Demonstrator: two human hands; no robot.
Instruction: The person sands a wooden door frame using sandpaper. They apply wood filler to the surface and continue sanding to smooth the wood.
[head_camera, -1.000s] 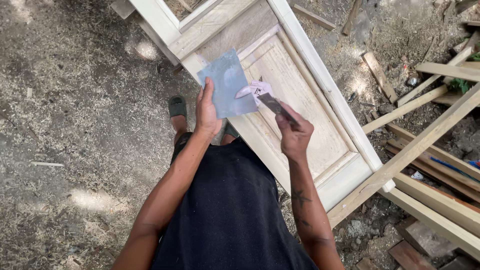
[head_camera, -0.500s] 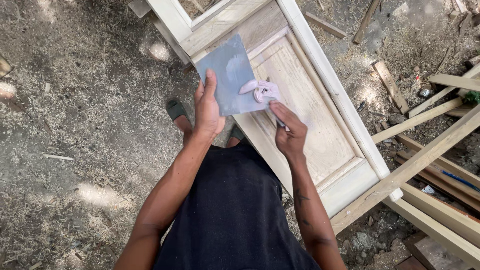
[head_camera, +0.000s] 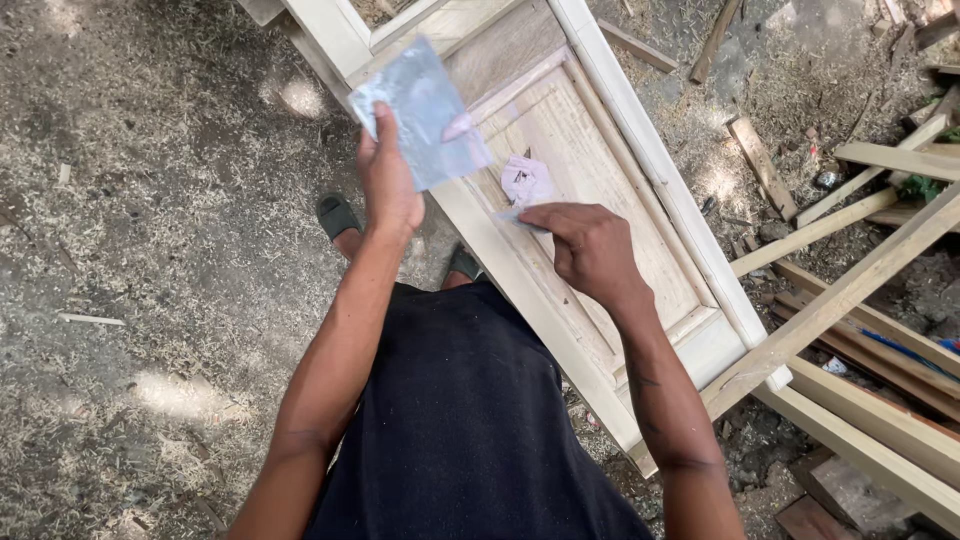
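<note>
My left hand (head_camera: 388, 180) holds up a flat grey-blue sheet (head_camera: 425, 110), smeared with pale filler, above the near edge of a bare wooden door (head_camera: 620, 200). My right hand (head_camera: 590, 245) grips a small scraper blade (head_camera: 515, 215) and presses it onto the door's recessed panel. A pinkish-white lump of putty (head_camera: 526, 180) lies on the panel just beyond the blade. The door lies flat and runs diagonally from the top centre to the lower right.
Sawdust and shavings cover the ground (head_camera: 150, 250) on the left. Loose wooden battens (head_camera: 850, 290) and offcuts are piled at the right, under and beside the door's end. My sandalled feet (head_camera: 338, 215) stand against the door's near edge.
My right hand has come down from the sheet to the door panel with the scraper and putty. My left hand has lifted the sheet a little higher.
</note>
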